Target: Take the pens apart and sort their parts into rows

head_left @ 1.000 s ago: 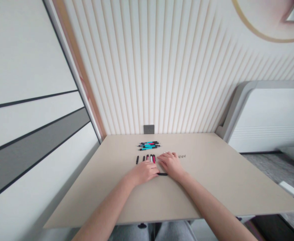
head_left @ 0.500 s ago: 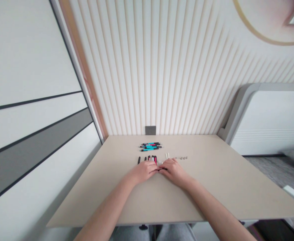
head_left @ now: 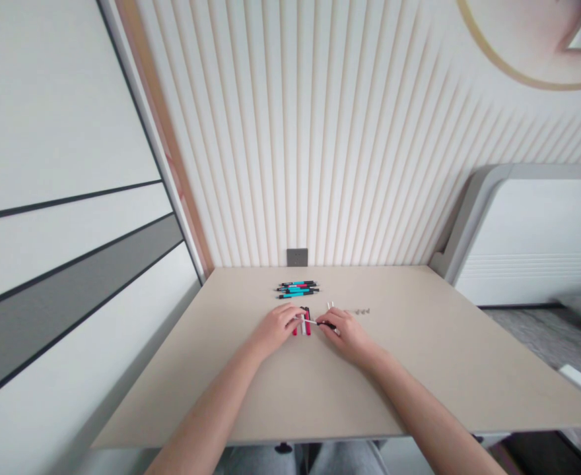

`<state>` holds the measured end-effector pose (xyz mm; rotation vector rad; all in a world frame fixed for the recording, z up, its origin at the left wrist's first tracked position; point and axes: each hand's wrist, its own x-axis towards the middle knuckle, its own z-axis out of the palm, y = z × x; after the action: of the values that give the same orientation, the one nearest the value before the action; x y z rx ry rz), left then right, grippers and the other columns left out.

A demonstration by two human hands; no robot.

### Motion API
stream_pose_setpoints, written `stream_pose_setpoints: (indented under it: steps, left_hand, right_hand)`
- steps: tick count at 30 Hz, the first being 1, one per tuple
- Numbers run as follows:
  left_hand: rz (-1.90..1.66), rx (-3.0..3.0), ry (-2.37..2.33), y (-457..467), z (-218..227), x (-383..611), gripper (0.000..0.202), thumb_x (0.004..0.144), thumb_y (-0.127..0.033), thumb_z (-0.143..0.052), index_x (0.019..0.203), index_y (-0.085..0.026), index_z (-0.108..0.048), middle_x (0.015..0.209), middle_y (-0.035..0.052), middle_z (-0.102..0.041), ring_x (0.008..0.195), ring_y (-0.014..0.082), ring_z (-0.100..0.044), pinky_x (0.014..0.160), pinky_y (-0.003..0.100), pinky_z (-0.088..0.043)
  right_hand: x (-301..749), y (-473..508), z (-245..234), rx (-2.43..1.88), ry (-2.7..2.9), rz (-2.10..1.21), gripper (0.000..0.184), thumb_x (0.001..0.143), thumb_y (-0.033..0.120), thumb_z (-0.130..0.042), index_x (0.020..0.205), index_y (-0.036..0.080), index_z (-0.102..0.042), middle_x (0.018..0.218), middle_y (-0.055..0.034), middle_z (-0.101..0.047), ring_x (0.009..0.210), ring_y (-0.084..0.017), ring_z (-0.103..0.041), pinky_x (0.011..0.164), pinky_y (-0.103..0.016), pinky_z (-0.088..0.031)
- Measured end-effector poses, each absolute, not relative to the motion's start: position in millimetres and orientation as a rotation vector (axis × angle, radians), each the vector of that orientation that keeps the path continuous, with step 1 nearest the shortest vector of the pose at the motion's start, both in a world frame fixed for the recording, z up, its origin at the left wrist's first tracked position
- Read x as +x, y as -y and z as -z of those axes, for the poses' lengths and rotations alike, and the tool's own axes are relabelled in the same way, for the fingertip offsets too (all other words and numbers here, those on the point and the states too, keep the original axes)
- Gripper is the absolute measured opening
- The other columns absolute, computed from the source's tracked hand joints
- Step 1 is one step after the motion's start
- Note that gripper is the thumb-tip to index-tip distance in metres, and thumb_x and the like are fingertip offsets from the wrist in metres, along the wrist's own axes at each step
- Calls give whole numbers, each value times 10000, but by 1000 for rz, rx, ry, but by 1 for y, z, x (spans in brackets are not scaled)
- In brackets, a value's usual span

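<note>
My right hand point(head_left: 347, 335) is shut on a black pen barrel point(head_left: 327, 324). A thin white rod point(head_left: 310, 321) runs from that barrel to the fingertips of my left hand point(head_left: 274, 331), which appear to pinch its far end. Both hands are just above the table, and the rod crosses over a short row of upright-lying pens with red and black bodies point(head_left: 306, 328), partly hidden by my left hand. Farther back, a bundle of teal and black pens point(head_left: 298, 289) lies crosswise. Two slim white sticks point(head_left: 329, 305) lie beyond my right hand.
Several small grey parts point(head_left: 362, 311) lie in a row on the beige table point(head_left: 419, 369). A grey wall socket point(head_left: 297, 257) sits above the table's far edge against the ribbed wall point(head_left: 320, 145). A white cabinet point(head_left: 531, 241) stands to the right.
My hands have drawn apart sideways, and the thin white rod now shows between them. The black barrel has been lifted from the table into my right hand.
</note>
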<state>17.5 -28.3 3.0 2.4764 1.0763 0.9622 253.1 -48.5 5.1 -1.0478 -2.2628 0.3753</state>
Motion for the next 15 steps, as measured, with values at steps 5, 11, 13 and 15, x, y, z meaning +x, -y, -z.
stream_pose_setpoints:
  steps: [5, 11, 13, 15]
  left_hand:
    - [-1127, 2313, -1138, 27, -7, 14, 160, 908, -270, -563, 1016, -201, -659, 988, 53, -697, 900, 179, -648, 829, 315, -522]
    - [-1164, 2120, -1217, 28, -10, 13, 215, 857, -316, -612, 1026, -192, -662, 888, 38, -708, 764, 163, -647, 719, 275, -522]
    - [-1175, 2061, -1231, 28, -11, 12, 246, 853, -318, -609, 1059, -188, -644, 864, 28, -699, 734, 152, -636, 700, 265, -511]
    - [-1199, 1996, -1238, 27, -11, 11, 272, 855, -326, -601, 1085, -184, -622, 848, 16, -686, 712, 140, -626, 678, 252, -499]
  right_hand:
    - [253, 51, -7, -1101, 2267, -351, 253, 945, 206, -457, 1085, 240, -665, 910, -37, -659, 863, -162, -618, 818, -286, -414]
    - [253, 49, -6, -1213, 2269, -346, 241, 912, 219, -469, 1019, 226, -684, 895, -24, -689, 819, -156, -626, 794, -286, -409]
    - [253, 49, -5, -1211, 2272, -346, 234, 903, 213, -474, 1008, 224, -684, 897, -21, -696, 822, -156, -627, 800, -284, -411]
    - [254, 50, -5, -1188, 2291, -350, 225, 891, 201, -486, 994, 221, -685, 892, -21, -699, 820, -157, -626, 800, -281, -415]
